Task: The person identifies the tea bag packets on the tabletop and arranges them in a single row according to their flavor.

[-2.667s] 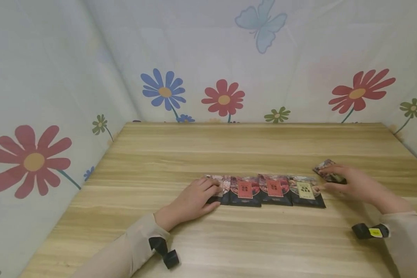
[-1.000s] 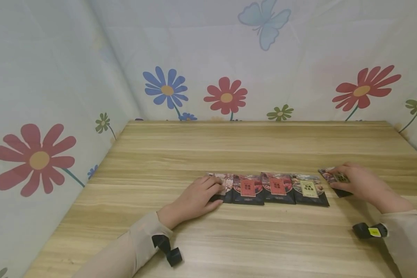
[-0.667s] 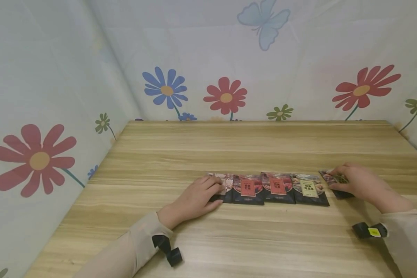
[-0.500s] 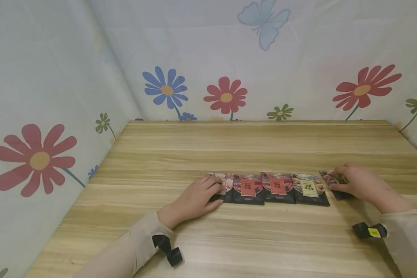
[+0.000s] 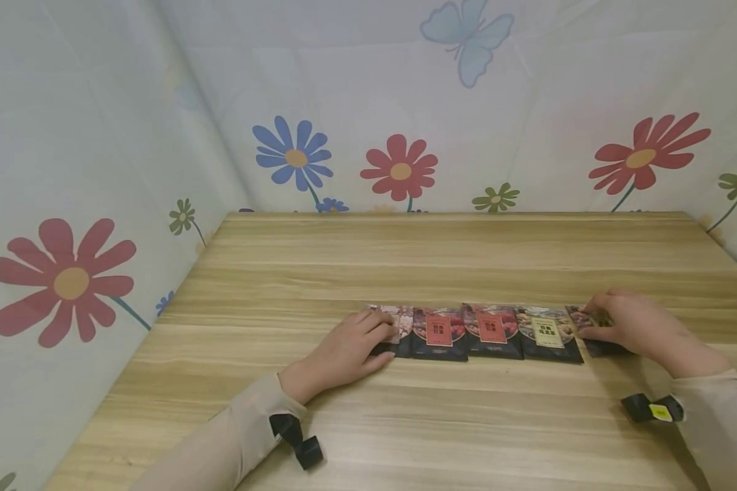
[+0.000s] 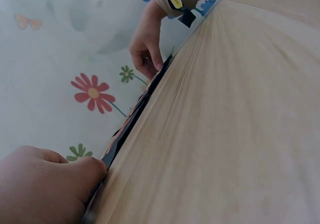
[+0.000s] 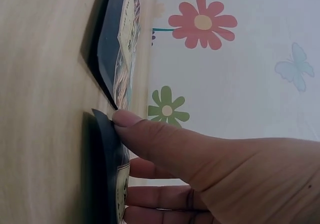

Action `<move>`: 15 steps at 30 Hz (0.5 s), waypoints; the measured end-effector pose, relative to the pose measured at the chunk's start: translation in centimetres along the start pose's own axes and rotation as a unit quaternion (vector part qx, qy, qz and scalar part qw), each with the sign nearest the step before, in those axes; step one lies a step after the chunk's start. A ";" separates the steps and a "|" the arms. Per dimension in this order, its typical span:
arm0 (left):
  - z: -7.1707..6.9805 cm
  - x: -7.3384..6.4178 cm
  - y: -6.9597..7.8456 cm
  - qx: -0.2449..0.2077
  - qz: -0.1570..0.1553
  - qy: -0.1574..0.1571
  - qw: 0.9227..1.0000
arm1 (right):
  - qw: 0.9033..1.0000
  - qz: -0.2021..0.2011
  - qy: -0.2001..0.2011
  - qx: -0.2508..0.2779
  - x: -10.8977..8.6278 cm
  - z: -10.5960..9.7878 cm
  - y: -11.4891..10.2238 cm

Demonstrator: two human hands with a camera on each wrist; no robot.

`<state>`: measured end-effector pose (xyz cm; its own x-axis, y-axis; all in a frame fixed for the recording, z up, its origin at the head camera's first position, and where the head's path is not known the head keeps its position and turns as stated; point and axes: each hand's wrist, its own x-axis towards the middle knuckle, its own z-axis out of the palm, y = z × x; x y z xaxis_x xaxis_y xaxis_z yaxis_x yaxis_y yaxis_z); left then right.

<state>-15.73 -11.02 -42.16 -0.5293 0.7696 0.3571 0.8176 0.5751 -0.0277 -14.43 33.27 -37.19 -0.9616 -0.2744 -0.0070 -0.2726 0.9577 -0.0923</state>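
Observation:
Several flat black tea packets lie in a row on the wooden table (image 5: pixel 454 423). My left hand (image 5: pixel 344 348) rests its fingers on the leftmost packet (image 5: pixel 405 322), which has a pale floral print; its thumb lies along the near edge. Two packets with red labels, one red-label packet (image 5: pixel 439 334) and its neighbour (image 5: pixel 491 331), come after it, followed by a yellow-label packet (image 5: pixel 548 334). At the right end, my right hand (image 5: pixel 639 331) grips another tea packet (image 7: pixel 111 166) with thumb and fingers, close beside the yellow-label one. Much of that packet is hidden under the hand.
A pale cloth backdrop (image 5: pixel 356 75) printed with flowers and a butterfly stands behind the table's back edge and along the left side. Each sleeve carries a black wrist strap, the left strap (image 5: pixel 296 443) and the right strap (image 5: pixel 641 408), near the tabletop.
My right hand has brought its tea packet nearer the row's right end and turned it straighter, its left edge now close to the yellow-label packet. My left hand stays on the leftmost packet.

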 end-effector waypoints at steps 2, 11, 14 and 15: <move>0.0 0.0 0.0 0.001 0.002 0.003 1.000 | 1.000 -0.001 -0.003 0.001 0.0 0.0 0.0; 0.0 0.0 0.0 0.002 -0.003 -0.002 1.000 | 1.000 0.007 -0.019 0.007 0.1 -0.1 -0.2; 0.1 0.0 0.0 0.003 -0.004 -0.005 1.000 | 1.000 0.004 -0.023 0.009 0.0 -0.2 -0.3; 0.1 0.0 0.0 0.003 -0.004 -0.006 1.000 | 1.000 0.003 -0.024 0.010 0.0 -0.2 -0.3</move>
<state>-15.80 -11.00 -42.25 -0.5381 0.7682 0.3469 0.8120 0.5829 -0.0313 -14.40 33.01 -36.99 -0.9602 -0.2738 -0.0546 -0.2665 0.9572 -0.1127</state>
